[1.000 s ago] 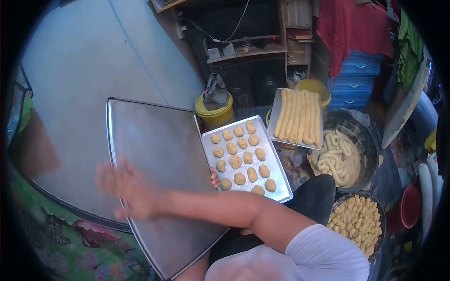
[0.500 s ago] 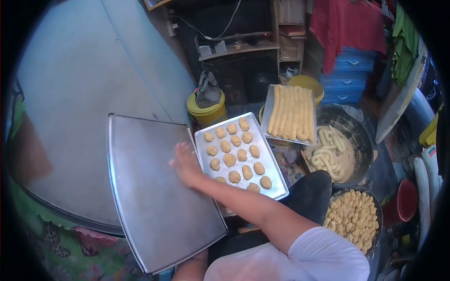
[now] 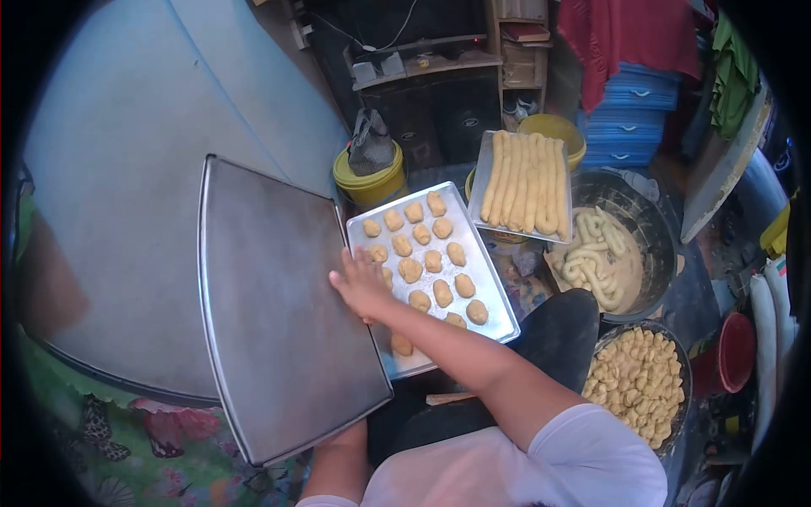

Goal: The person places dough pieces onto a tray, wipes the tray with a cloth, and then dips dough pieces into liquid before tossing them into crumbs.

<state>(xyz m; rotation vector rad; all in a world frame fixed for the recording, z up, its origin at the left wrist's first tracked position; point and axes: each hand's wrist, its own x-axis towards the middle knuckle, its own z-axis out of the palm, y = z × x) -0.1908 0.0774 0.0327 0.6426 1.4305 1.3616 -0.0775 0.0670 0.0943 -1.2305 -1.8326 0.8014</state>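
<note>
A large empty metal tray (image 3: 270,321) is held tilted in front of me. My right hand (image 3: 361,283) lies flat, fingers apart, on its right edge, where it overlaps the left side of a smaller tray (image 3: 490,291) carrying several small dough pieces (image 3: 432,260). My left forearm (image 3: 336,463) runs up from the bottom and passes under the large tray's near corner. The left hand itself is hidden beneath that tray.
A tray of long dough rolls (image 3: 525,182) rests on a yellow bucket (image 3: 557,131). To the right are a dark basin of coiled dough (image 3: 629,224) and a bowl of cut dough pieces (image 3: 640,384). A yellow lidded bucket (image 3: 368,182) stands behind; a round blue table (image 3: 110,186) is at left.
My right hand swept from the left part of the large tray across to its right edge. The large tray shifted and its far end now sits higher in view.
</note>
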